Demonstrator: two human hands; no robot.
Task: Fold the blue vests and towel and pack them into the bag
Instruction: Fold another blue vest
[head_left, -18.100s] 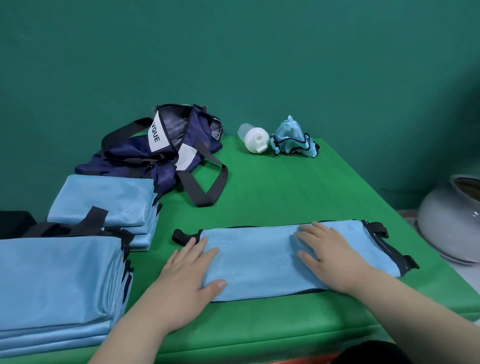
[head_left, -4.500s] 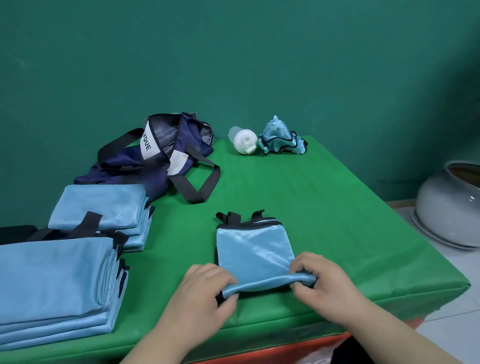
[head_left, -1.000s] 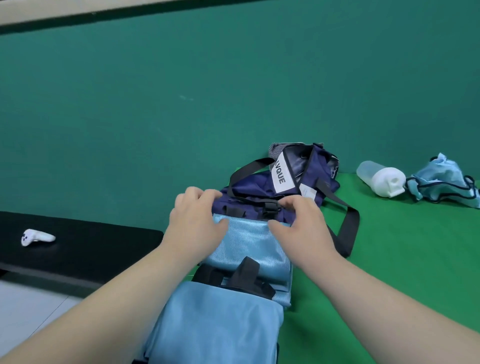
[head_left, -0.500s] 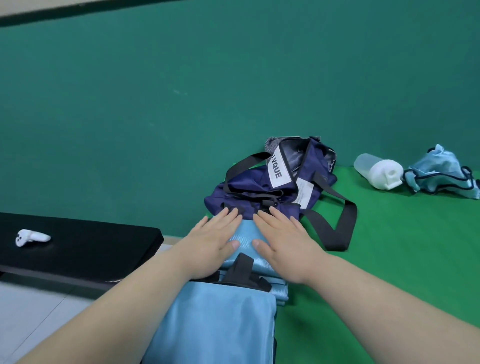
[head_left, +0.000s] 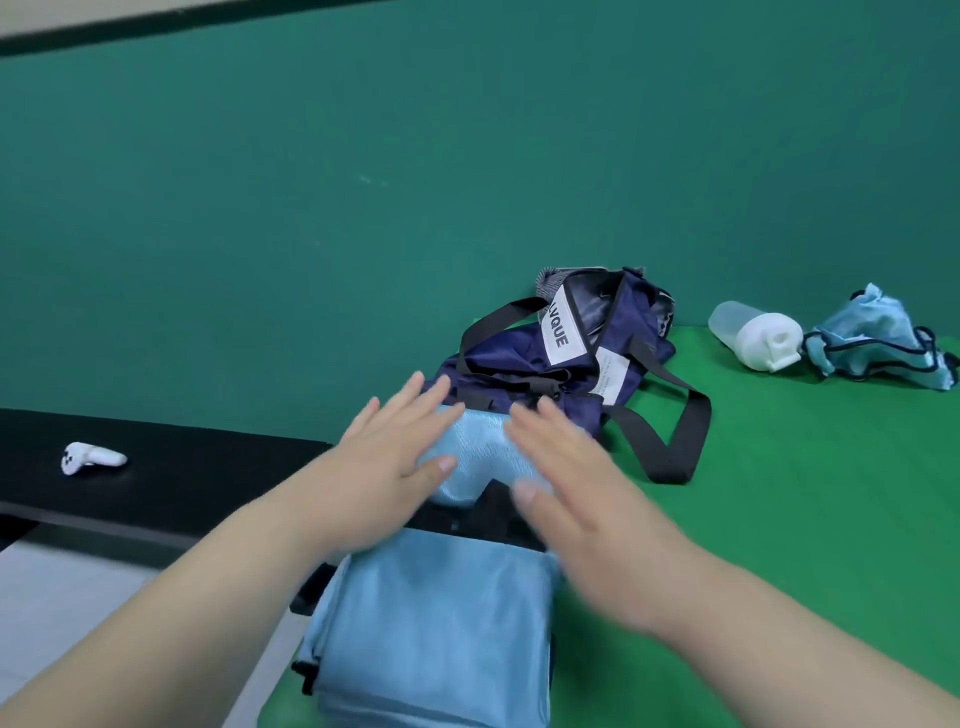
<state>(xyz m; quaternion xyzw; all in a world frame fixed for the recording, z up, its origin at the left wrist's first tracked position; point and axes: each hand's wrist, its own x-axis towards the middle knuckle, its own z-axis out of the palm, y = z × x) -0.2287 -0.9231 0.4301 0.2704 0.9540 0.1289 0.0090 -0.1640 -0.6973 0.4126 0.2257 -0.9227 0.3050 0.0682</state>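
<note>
Satiny folded blue vest (head_left: 470, 457) lies beside the slumped navy bag (head_left: 524, 369); left hand (head_left: 387, 467) and right hand (head_left: 576, 483) spread flat, fingers straight, over it

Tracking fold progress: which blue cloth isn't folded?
The crumpled cloth at far right, beside the white bottle. The far stack by the bag and the near stack lie flat and folded.

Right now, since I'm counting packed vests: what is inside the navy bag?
Inside the navy bag only grey lining shows; the rest is hidden. A folded vest lies outside it.
</note>
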